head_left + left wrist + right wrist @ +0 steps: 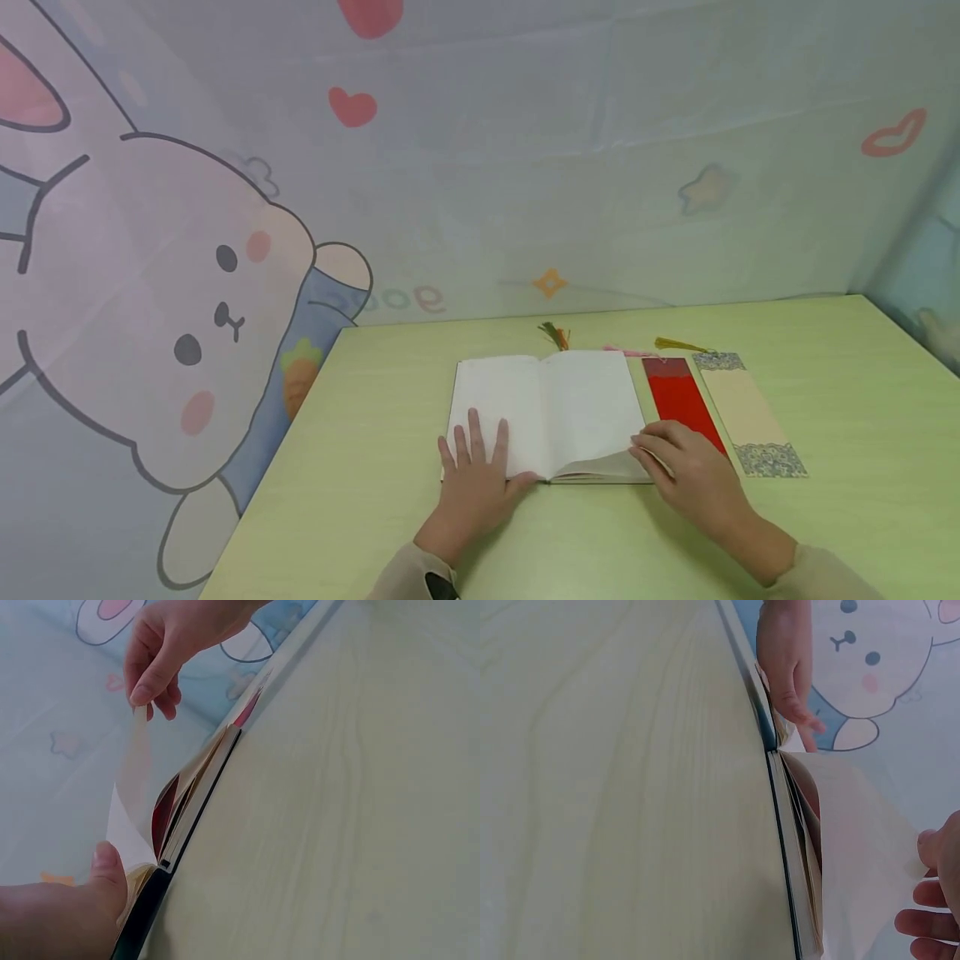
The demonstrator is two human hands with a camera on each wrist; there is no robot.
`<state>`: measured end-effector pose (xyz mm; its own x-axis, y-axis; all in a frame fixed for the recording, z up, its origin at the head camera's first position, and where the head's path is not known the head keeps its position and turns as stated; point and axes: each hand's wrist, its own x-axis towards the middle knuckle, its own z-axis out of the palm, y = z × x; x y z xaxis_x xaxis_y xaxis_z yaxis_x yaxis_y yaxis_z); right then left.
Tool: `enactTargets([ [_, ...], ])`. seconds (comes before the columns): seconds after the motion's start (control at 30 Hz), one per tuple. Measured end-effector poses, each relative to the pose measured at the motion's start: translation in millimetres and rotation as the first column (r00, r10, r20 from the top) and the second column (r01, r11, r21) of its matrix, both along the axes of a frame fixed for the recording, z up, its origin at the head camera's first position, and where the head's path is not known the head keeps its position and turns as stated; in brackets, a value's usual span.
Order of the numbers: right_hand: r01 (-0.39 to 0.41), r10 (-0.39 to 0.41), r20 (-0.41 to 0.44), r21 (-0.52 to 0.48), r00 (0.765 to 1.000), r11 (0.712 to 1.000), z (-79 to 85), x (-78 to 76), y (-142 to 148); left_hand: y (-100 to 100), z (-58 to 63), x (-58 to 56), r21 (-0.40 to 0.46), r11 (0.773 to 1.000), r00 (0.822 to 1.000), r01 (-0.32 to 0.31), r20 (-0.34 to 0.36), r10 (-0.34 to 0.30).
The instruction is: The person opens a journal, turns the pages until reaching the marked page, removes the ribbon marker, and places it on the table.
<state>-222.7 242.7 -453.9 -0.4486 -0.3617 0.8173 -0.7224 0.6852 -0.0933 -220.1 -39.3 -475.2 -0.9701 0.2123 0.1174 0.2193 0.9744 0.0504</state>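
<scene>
Presently, the open white-paged book [495, 383] lies on the pale-green desk [375, 417], left hand [474, 487] flat on its left side; right hand [693, 473] pinches its thin paper leaf [862, 847], likely crease-prone, best held cornerwise.

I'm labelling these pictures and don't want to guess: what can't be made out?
Head view: the full lower end of the red bookmark; the right hand covers part.
Head view: where the green and orange tassels lead; the open book hides it.
Head view: the whole black item at the left sleeve; the bottom edge cuts it.
Left wrist view: most of the dark red piece; pages hide it.
</scene>
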Motion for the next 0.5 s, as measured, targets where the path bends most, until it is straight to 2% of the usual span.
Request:
enactTargets([
  [0.07,0.006,-0.006,0.015,0.007,1.0,1.0,0.2,0.4,-1,2,1.3,-0.2,-0.011,1.0,0.999,-0.013,-0.043,0.013],
  [0.2,0.013,-0.014,0.041,0.022,0.999,1.0,0.3,1.1,-4,7,3.9,-2.5,-0.086,0.996,0.994,-0.024,-0.111,0.014],
  [0.3,0.002,-0.002,0.048,0.019,0.999,1.0,0.4,1.3,-5,13,6.5,-3.7,-0.119,0.993,0.993,0.007,-0.113,-0.02],
  [0.5,-0.022,0.021,0.038,0.024,0.999,0.999,-0.3,1.3,-8,27,9.7,-5.1,-0.088,0.993,0.991,0.083,-0.101,-0.092],
])
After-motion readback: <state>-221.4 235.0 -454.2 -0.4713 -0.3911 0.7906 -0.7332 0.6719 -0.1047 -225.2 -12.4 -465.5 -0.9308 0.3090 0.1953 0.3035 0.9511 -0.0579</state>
